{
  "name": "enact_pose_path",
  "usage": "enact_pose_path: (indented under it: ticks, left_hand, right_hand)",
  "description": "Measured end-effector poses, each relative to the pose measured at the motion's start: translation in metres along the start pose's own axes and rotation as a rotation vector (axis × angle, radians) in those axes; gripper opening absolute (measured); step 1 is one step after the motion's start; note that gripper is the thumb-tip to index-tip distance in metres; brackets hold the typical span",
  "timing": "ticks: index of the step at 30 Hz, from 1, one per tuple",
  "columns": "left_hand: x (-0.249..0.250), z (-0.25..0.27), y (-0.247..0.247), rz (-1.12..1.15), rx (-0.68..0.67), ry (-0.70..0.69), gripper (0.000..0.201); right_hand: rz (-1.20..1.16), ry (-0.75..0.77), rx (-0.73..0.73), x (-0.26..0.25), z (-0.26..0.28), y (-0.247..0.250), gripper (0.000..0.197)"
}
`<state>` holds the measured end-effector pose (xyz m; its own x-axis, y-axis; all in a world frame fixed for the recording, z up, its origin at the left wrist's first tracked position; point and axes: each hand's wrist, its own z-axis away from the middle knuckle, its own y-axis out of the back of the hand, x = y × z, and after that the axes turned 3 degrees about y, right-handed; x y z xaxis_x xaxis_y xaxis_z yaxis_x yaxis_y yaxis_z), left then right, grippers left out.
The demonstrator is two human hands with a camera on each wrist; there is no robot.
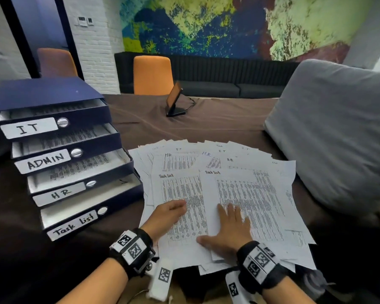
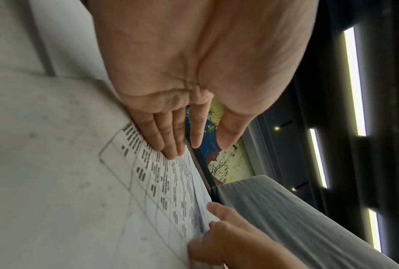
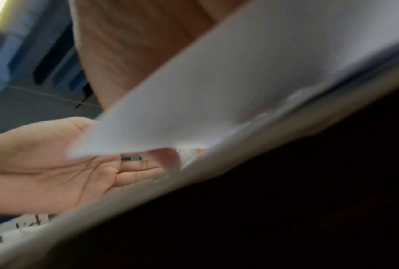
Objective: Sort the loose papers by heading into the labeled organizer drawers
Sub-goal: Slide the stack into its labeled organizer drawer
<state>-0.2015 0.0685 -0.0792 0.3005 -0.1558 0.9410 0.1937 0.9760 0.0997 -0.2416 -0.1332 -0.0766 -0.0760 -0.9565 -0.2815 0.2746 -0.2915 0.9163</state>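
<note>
Item: loose papers (image 1: 217, 194), a fanned heap of thin printed sheets at the near centre of the brown-covered tabletop (image 1: 206, 123). Two sheets headed "Task List" lie on top; HR and IT headings show at 12 o'clock behind them.

Handling, judged: light, limp, slick on one another, easily creased. Best slid off by a near edge or corner, then pinched.

Left hand (image 1: 167, 216): fingers loosely flat, resting on the left sheet. Right hand (image 1: 229, 231): spread wide, palm pressing the right sheet.

Organizer drawers (image 1: 70, 163): at 9 o'clock of the heap, stepped open, labelled IT, ADMIN, HR, Task List.

Grey cushion (image 1: 338, 132): at 2 o'clock.
</note>
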Motion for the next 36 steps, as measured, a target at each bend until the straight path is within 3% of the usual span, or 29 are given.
enact_pose_path:
  ticks: [5,9,15,20,24,25,27,30,33,36]
  left_hand:
    - [0.002,0.004,-0.002,-0.040,0.006,-0.005,0.024]
    - [0.006,0.010,-0.007,-0.015,0.031,0.000,0.027]
    - [0.013,0.020,-0.020,0.115,0.002,0.063,0.003]
    - [0.013,0.020,-0.019,0.172,-0.014,0.112,0.026]
    - [0.008,0.015,-0.009,0.246,0.128,0.151,0.022]
    - [0.006,0.013,-0.003,0.223,0.184,0.143,0.024]
    - [0.008,0.012,0.011,0.150,0.276,0.132,0.026]
    - [0.011,0.009,0.034,0.099,0.320,0.176,0.025]
    - [0.009,0.007,0.046,0.066,0.383,0.205,0.021]
    - [0.008,0.005,0.046,0.049,0.371,0.215,0.016]
  right_hand:
    - [0.032,-0.053,0.046,-0.016,-0.002,0.005,0.079]
    - [0.064,0.013,0.239,-0.019,0.001,0.006,0.035]
    - [0.181,0.064,0.301,-0.033,0.014,0.006,0.019]
    - [0.087,0.245,0.340,-0.041,0.019,0.008,0.021]
    - [-0.407,0.393,0.201,-0.056,0.024,0.010,0.050]
    - [-0.484,0.373,0.238,-0.054,0.021,0.014,0.054]
    - [-0.545,0.279,0.363,-0.044,0.014,0.029,0.040]
    - [-0.563,0.038,0.461,-0.010,0.002,0.048,0.028]
    - [-0.585,-0.145,0.321,0.018,-0.016,0.041,0.044]
    - [-0.755,-0.212,0.211,0.022,-0.029,0.026,0.053]
